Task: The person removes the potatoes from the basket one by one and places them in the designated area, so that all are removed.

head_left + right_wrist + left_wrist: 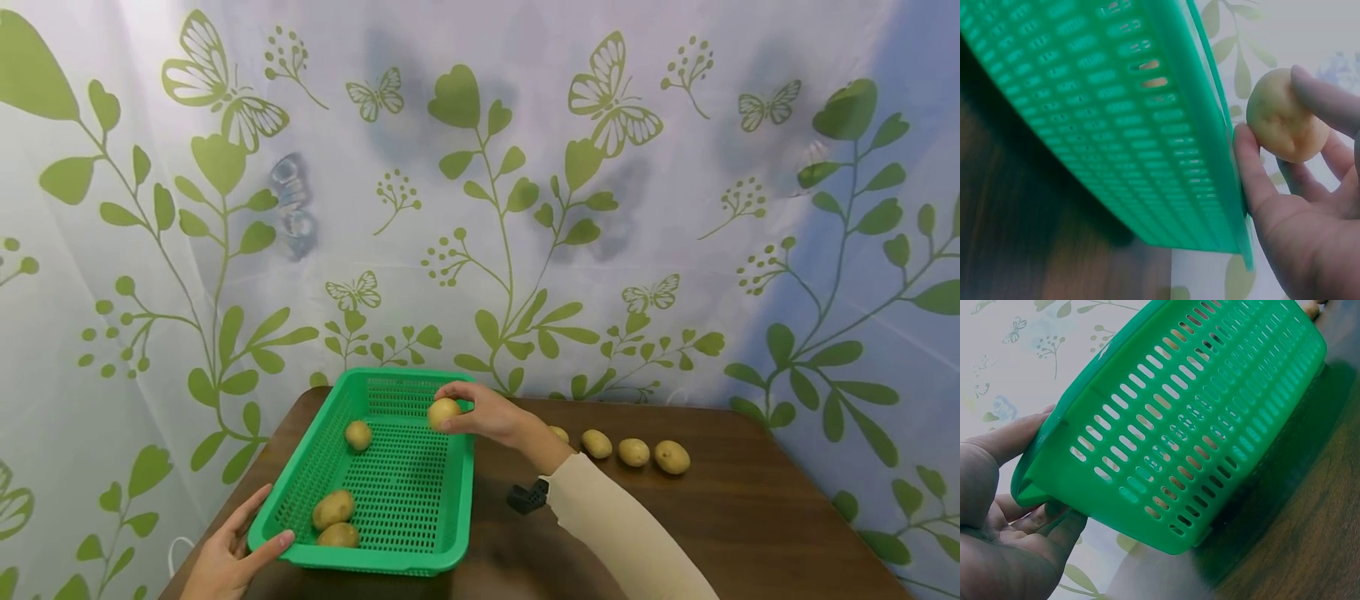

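Note:
A green plastic basket (465,508) with slotted walls stands on the table. My left hand (225,562) holds its near left corner, the thumb over the rim and the fingers beneath, as the left wrist view also shows on the basket (1166,425). Above the basket's far right side, my right hand (495,417) pinches a potato (442,413) between thumb and fingers. In the right wrist view this potato (1285,115) is just past the rim. Inside lie one potato (358,435) at the far left and two touching potatoes (333,509) near the front.
Several potatoes (633,452) lie in a row on the brown table (750,517) to the right, one partly hidden by my right wrist. A black clip-like piece (528,497) shows at that wrist. A patterned curtain (525,208) hangs behind the table.

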`<state>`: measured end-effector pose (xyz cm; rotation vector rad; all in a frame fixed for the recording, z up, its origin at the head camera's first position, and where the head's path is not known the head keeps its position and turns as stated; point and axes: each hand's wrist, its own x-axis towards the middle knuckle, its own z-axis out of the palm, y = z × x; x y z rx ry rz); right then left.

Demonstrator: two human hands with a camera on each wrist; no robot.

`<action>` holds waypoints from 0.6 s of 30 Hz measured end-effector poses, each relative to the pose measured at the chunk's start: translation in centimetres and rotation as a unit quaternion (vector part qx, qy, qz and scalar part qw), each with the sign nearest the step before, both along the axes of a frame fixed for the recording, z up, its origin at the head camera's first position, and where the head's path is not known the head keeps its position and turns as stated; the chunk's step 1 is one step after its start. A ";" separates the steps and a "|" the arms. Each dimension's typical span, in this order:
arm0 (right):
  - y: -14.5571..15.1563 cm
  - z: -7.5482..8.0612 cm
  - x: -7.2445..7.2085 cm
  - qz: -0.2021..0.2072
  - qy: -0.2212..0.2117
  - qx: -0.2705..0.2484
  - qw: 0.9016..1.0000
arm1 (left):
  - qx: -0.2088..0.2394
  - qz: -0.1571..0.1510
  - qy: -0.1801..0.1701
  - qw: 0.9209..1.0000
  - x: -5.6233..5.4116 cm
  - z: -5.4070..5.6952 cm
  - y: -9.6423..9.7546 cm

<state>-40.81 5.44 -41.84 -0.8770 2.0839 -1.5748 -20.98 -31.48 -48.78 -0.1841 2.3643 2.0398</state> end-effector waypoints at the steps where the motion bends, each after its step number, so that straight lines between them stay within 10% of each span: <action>1: 0.3 0.0 0.1 0.005 -0.008 -0.007 1.000 | -0.001 0.000 0.001 1.000 0.0 0.0 0.0; 18: 3.9 -0.5 0.9 0.007 -0.030 -0.044 0.999 | 0.011 0.001 0.003 1.000 -0.2 -0.2 0.1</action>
